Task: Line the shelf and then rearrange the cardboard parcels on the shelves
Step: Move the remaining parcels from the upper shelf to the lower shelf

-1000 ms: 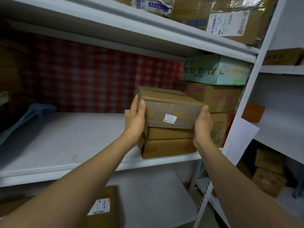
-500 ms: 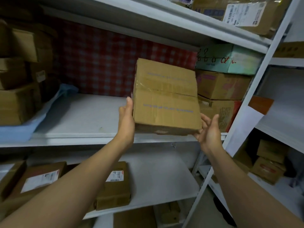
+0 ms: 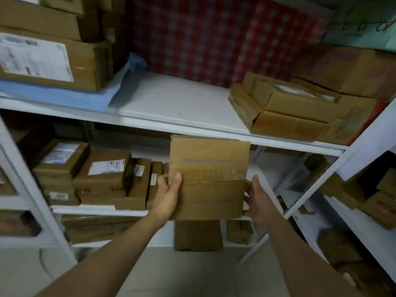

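Note:
I hold a flat brown cardboard parcel (image 3: 209, 176) with its taped top facing me, in front of the lower shelf. My left hand (image 3: 168, 195) grips its left edge, thumb on top. My right hand (image 3: 256, 200) grips its right edge. The white middle shelf (image 3: 177, 103) lies just above the parcel, bare in its centre. A blue liner (image 3: 64, 94) covers its left part under stacked parcels (image 3: 49, 58). More flat parcels (image 3: 289, 106) are stacked on the shelf's right end.
The lower shelf holds several labelled parcels (image 3: 102, 174) at the left. A red checked cloth (image 3: 203, 37) hangs behind the middle shelf. A white upright post (image 3: 351, 159) runs at the right, with another rack of boxes (image 3: 381, 202) beyond it. A box (image 3: 198, 234) sits below.
The parcel has come off the right stack and down, from the middle shelf's height to the front of the lower shelf. Both hands moved down with it, and my view tilted downward.

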`<state>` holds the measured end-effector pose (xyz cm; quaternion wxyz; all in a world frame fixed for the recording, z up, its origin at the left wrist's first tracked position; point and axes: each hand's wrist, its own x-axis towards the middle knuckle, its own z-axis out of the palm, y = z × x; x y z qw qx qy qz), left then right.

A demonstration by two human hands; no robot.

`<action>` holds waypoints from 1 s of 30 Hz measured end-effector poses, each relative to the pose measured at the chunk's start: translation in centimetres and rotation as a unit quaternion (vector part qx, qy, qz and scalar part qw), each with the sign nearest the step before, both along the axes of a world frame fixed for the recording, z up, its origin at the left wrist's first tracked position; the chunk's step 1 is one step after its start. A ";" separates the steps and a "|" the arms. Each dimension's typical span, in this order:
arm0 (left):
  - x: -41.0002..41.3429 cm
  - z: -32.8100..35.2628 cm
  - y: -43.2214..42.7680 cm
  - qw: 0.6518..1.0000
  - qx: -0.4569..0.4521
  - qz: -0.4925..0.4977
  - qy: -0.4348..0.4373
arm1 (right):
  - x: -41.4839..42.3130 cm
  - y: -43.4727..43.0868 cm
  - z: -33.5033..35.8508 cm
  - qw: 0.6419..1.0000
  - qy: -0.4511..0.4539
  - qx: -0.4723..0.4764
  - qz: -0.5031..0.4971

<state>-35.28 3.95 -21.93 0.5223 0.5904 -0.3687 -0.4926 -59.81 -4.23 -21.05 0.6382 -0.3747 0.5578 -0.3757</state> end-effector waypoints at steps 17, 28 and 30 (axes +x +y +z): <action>13.0 -5.7 -11.3 0.962 0.144 0.083 -0.217 | 16.3 -11.6 -7.7 0.983 0.146 0.079 0.078; 14.1 -12.0 -16.6 0.884 0.273 0.084 -0.370 | 19.9 -17.6 -13.3 0.950 0.261 0.047 0.163; 13.9 -11.8 -17.3 0.876 0.270 0.071 -0.394 | 20.2 -18.3 -12.9 0.944 0.270 0.065 0.176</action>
